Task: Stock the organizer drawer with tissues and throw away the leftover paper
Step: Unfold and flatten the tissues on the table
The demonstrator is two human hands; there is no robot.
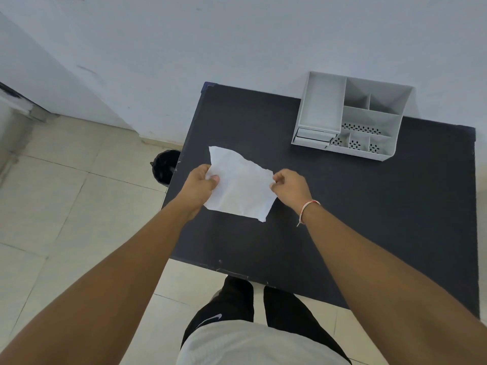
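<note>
Both hands (201, 181) gripping crumpled white tissue (241, 187), ragged top edge.

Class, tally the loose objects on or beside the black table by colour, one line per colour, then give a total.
White: 1, the torn white paper sheet
Grey: 1, the grey plastic desk organizer
Black: 1, the black waste bin on the floor
Total: 3
</note>
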